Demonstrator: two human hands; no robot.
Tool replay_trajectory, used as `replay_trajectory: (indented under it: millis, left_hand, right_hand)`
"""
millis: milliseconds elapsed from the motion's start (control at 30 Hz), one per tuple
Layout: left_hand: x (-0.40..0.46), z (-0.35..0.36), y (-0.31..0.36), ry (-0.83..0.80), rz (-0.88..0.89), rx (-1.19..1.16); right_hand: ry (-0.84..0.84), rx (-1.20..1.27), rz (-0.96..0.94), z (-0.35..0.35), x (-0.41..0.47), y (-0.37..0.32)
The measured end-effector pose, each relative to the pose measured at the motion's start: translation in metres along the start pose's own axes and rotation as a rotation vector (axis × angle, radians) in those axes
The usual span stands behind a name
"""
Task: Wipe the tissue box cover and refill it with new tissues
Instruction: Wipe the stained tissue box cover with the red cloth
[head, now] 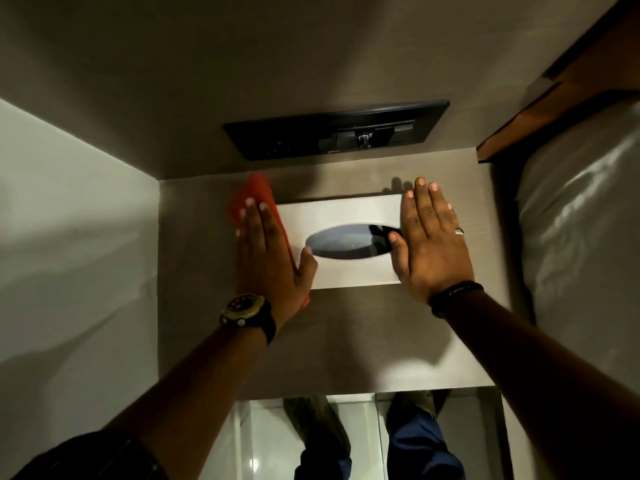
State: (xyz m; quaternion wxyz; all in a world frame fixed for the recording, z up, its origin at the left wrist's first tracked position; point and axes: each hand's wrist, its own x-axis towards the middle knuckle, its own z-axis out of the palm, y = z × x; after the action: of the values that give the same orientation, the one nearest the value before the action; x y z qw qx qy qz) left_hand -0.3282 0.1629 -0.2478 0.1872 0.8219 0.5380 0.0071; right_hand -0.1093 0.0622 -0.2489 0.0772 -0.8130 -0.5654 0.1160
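Tissue box cover [341,216]: white, oval opening on top, lying flat on grey tabletop [346,344] near back wall. Left hand [273,258]: fingers straight, pressing red cloth [254,195] flat against left end of cover, thumb resting on top face. Right hand [429,240]: fingers straight and together, laid against right end of cover, thumb at edge of opening. Black wall panel [336,131] mounted above. Bed [581,237] to right.
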Motion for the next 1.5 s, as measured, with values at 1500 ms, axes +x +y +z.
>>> replay_trajectory:
  millis: [1500]
  left_hand:
    - [0.022, -0.031, -0.015, -0.191, 0.449, 0.283]
  right_hand:
    - [0.076, 0.268, -0.042, -0.016, 0.01, -0.075]
